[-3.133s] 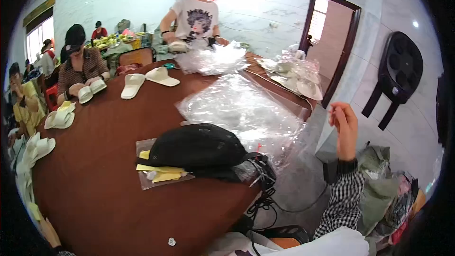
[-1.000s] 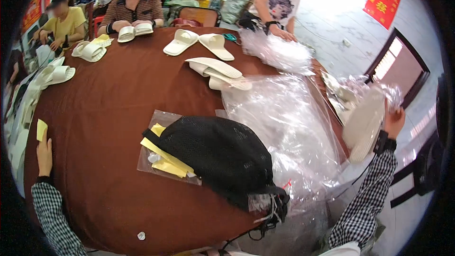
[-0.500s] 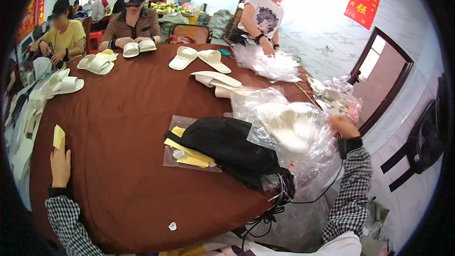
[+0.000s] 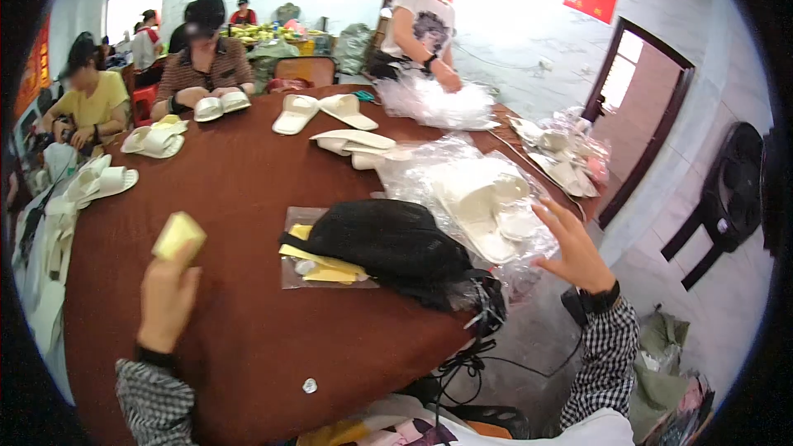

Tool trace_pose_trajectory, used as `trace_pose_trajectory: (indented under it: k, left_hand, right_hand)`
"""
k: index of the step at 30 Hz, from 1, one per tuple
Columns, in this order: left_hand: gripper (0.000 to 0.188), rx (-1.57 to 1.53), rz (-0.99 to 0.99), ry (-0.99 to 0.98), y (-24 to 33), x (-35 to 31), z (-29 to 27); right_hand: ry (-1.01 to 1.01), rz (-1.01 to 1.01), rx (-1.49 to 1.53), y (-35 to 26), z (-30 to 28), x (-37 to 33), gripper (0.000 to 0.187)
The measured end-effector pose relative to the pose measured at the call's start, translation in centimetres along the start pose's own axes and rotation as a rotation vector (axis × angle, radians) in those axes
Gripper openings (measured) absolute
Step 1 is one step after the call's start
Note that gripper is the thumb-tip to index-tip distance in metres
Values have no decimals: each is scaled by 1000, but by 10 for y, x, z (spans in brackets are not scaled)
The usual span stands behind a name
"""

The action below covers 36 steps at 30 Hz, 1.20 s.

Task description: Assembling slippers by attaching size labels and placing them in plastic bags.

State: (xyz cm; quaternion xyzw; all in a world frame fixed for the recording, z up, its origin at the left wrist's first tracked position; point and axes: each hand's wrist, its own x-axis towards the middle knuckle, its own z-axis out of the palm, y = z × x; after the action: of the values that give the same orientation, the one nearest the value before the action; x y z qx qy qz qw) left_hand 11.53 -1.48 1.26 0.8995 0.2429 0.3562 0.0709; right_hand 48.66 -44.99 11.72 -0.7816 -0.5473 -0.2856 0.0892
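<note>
Yellow pad (image 4: 178, 235) pinched in left hand (image 4: 168, 297) grip; right hand (image 4: 576, 249) spread wide beside bagged slippers (image 4: 483, 202); black bag (image 4: 388, 244) between.

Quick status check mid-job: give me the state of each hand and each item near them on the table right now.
Left hand: raised over the table, closed on the small yellow block.
Right hand: open, fingers spread, at the edge of the plastic bags.
Bagged white slippers: lying on the table inside clear plastic.
Black bag: lying flat, resting on a clear packet.
Yellow pieces: sealed in the clear packet, partly under the black bag.
</note>
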Motion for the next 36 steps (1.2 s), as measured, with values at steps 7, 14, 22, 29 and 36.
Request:
trace_pose_trajectory:
  k: [7,14,22,29,36]
  left_hand:
    - [46,-210,432,-61,115,44,58]
    - [59,-299,614,-125,221,76,110]
    - [59,-463,653,-223,304,79,197]
    - [27,-373,769,-189,285,65,217]
    - [52,-694,309,-383,288,79,190]
  right_hand:
    - [250,78,-300,47,20,-32,17]
    - [87,528,-446,53,-9,-44,24]
    - [399,628,399,65,4,-50,35]
    - [923,684,1611,111,69,-85,45]
    - [456,562,1364,119,76,-116,44]
